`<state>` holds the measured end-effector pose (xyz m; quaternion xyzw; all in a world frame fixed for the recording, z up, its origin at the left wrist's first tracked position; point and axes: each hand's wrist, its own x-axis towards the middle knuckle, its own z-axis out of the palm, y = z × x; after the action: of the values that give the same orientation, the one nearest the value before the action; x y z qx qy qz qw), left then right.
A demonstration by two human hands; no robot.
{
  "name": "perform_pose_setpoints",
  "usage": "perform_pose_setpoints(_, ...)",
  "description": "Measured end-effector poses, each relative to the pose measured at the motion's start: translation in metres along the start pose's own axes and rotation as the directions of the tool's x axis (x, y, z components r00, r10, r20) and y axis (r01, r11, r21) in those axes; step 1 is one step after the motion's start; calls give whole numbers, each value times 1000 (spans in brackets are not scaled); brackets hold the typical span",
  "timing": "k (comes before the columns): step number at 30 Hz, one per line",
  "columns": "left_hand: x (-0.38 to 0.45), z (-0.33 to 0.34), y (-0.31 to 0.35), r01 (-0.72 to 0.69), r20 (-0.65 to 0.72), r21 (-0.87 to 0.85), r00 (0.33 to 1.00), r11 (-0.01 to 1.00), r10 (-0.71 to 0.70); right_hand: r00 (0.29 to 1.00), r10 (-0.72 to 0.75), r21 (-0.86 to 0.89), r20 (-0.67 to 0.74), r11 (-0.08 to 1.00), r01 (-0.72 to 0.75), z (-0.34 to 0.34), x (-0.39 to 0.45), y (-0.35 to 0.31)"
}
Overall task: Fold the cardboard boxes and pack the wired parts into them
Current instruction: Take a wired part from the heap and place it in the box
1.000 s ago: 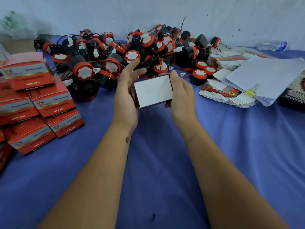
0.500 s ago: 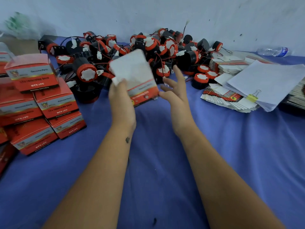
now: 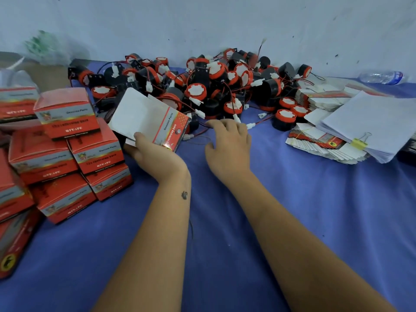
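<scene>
My left hand [image 3: 155,154] grips a folded red and white cardboard box [image 3: 148,119] by its near edge, tilted, just right of the stack of packed boxes [image 3: 67,140]. My right hand [image 3: 227,145] reaches forward with fingers spread and relaxed, its fingertips at the front of the pile of black and red wired parts [image 3: 202,86], close to a white connector [image 3: 251,125] on red wire. It holds nothing. The pile stretches along the wall at the back.
Flat unfolded box blanks [image 3: 324,143] and a clipped sheaf of white paper [image 3: 371,122] lie at the right. A plastic bottle [image 3: 380,77] lies by the wall at far right. Blue cloth [image 3: 225,244] covers the table.
My right hand let go of the box and moved forward to the parts pile. My left hand carried the box left and down, toward the stack of packed boxes.
</scene>
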<state>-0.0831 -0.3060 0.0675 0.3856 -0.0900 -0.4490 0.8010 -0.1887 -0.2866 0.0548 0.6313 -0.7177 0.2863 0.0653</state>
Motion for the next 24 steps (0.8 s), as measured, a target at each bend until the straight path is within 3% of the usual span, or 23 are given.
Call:
perform_pose_setpoints(4, 0, 1, 1, 2, -32, -5, 1000, 1000, -2, 993, -23, -97, -115, 995, 12, 15, 17, -23)
perform_pose_setpoints(12, 0, 0, -3, 14, -3, -30, 1000, 999, -14, 973, 212, 162, -94, 967, -196, 45, 40, -44)
perform_pose_setpoints(16, 3, 0, -6, 19, 11, -14, 1000, 1000, -19, 939, 343, 335, -18, 887, -318, 51, 52, -33)
perform_pose_setpoints(19, 5, -2, -8, 16, 17, 6, 1000, 1000, -16, 881, 474, 591, -12, 713, -376, 46, 51, -27)
perform_pose_setpoints(22, 4, -2, -9, -1, 18, 15, 1000, 1000, 1, 824, 554, 843, 116, 384, -377, 33, 39, -20)
perform_pose_setpoints(24, 5, -2, -8, -9, 19, 3, 1000, 1000, 9, 821, 534, 910, 203, 206, -359, 24, 31, -13)
